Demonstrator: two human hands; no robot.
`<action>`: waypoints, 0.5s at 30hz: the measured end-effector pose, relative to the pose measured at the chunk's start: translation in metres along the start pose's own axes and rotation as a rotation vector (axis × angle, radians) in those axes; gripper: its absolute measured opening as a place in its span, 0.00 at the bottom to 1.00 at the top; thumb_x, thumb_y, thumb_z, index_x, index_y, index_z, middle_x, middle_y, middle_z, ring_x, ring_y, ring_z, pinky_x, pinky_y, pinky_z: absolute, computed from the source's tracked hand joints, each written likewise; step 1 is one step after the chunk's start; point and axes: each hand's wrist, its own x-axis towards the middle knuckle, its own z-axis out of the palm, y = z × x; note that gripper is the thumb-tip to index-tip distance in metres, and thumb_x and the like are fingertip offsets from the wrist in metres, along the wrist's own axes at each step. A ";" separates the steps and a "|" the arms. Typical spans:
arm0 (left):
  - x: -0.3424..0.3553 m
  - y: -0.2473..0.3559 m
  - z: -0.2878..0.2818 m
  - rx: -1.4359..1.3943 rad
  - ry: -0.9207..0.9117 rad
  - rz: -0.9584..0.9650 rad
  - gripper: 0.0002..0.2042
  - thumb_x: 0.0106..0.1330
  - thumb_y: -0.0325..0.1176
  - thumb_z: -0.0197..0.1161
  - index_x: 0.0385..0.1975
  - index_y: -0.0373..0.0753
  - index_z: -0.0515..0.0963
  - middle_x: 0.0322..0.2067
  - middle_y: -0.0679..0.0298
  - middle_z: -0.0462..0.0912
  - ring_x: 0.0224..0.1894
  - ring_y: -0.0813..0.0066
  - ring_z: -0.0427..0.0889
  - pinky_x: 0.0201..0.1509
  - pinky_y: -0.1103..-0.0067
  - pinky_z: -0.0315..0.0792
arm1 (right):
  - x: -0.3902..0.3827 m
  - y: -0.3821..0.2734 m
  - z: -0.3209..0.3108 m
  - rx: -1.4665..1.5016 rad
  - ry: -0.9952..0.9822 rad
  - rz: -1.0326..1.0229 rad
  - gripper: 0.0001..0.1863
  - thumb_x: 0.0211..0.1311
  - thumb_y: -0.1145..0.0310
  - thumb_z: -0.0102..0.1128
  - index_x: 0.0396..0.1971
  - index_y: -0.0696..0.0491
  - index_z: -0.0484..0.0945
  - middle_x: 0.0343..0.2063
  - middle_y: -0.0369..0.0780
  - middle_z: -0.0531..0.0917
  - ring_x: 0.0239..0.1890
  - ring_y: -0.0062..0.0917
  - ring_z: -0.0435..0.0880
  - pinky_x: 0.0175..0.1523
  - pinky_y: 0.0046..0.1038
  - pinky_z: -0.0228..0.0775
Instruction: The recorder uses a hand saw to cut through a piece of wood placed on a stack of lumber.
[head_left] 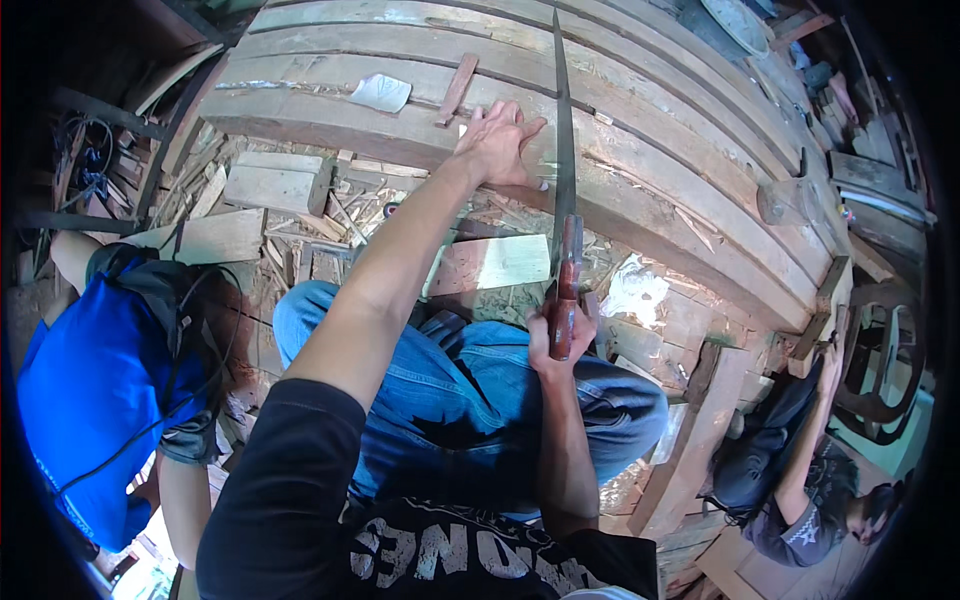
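My right hand (543, 350) is wrapped round the reddish-brown handle of a handsaw (567, 160). The long, tapering blade points away from me across the front timber beam (330, 118) and the beams behind it. To the left of the blade, my left hand (500, 145) lies with spread fingers on the front beam, its thumb close to the saw. Just beyond those fingers rests a short reddish wooden strip (459, 90), with a pale crumpled piece of paper (382, 93) to its left. Whether the teeth have cut into the wood cannot be made out.
Wood offcuts and shavings cover the ground below the beams, with a board (490, 265) before my knees and a block (278, 184) to the left. A person in blue (110, 390) sits at left; another person (815, 500) works at right beside a post (690, 440).
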 end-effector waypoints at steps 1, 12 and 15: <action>0.000 0.000 -0.001 0.002 -0.015 -0.001 0.50 0.35 0.61 0.72 0.64 0.49 0.65 0.49 0.58 0.68 0.58 0.62 0.63 0.61 0.65 0.56 | 0.001 0.000 0.001 -0.009 -0.007 -0.007 0.08 0.37 0.76 0.62 0.15 0.55 0.69 0.13 0.36 0.70 0.21 0.27 0.66 0.30 0.29 0.60; -0.007 -0.002 -0.006 -0.009 0.007 -0.009 0.47 0.40 0.62 0.70 0.64 0.49 0.65 0.59 0.55 0.66 0.67 0.61 0.56 0.70 0.57 0.48 | 0.011 0.014 0.004 0.209 0.031 0.115 0.10 0.49 0.79 0.59 0.14 0.55 0.68 0.12 0.30 0.67 0.16 0.13 0.63 0.23 0.19 0.57; -0.006 -0.008 -0.005 -0.003 -0.064 -0.023 0.47 0.39 0.62 0.70 0.63 0.49 0.66 0.59 0.57 0.66 0.67 0.61 0.57 0.70 0.56 0.49 | 0.007 0.023 0.008 0.121 -0.030 0.058 0.13 0.52 0.79 0.61 0.14 0.54 0.68 0.13 0.29 0.68 0.17 0.12 0.64 0.23 0.19 0.57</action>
